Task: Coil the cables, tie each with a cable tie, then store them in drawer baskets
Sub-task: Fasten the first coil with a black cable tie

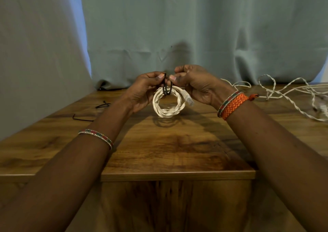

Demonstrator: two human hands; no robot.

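1. Head view. Both forearms reach forward over the desk (pixel 159 153), hands raised above it and meeting near the middle, in front of the curtain (pixel 195 28).
2. Left hand (pixel 142 91): palm turned inward, fingers curled, thumb tip up. Grip closed on the tie (pixel 167 89), pinching its top end between thumb and fingers.
3. Right hand (pixel 197 86): palm facing left, fingers curled over, thumb pressed toward the left thumb. Grip closed, pinching the same tie from the other side; thumb tips sit just beside each other.
4. Tie: black, thin, looped around the top of the coil (pixel 167 102) in two visible turns.
5. Coil: white twisted cable wound in a ring, hanging from the tie between the two hands, upright, above the desk and not touching it. Its shadow lies on the desk below. A clear plug (pixel 189 100) on the cable end lies against the coil's right side, near the right palm.
6. Loose cable (pixel 287 93): white, uncoiled, sprawled on the desk at far right, well apart from the coil.
7. Spare ties (pixel 92 111): two black ones lying on the desk at left.
8. Bangle (pixel 96 137) on left forearm; orange band (pixel 234 106) with a bangle on right wrist.
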